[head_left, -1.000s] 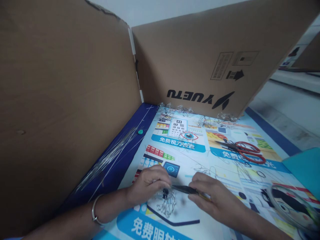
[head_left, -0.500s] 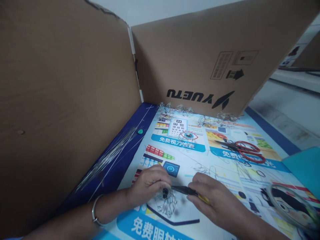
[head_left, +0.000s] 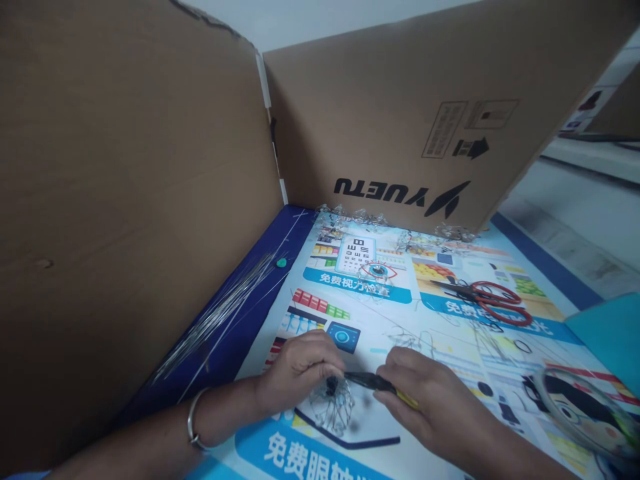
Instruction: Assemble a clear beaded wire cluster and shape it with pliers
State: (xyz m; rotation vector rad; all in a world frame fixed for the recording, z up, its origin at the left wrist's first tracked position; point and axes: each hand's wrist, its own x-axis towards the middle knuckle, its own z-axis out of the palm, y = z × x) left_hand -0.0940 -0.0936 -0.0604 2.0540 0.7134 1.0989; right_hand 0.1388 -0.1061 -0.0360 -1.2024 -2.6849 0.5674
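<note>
My left hand pinches the top of a small wire piece, a cluster of thin silvery loops with a dark part near the fingers. The piece hangs just above the printed sheet. In my right hand is a pair of pliers with dark jaws and yellow-and-black handles. The jaw tips reach my left fingertips at the top of the wire piece. Whether the jaws grip a wire there is too small to tell.
Red-handled scissors lie at the right, near loose wire bits. A bundle of straight wires lies at the left. Several wire pieces line the foot of the cardboard panel. A round clear container is at the lower right.
</note>
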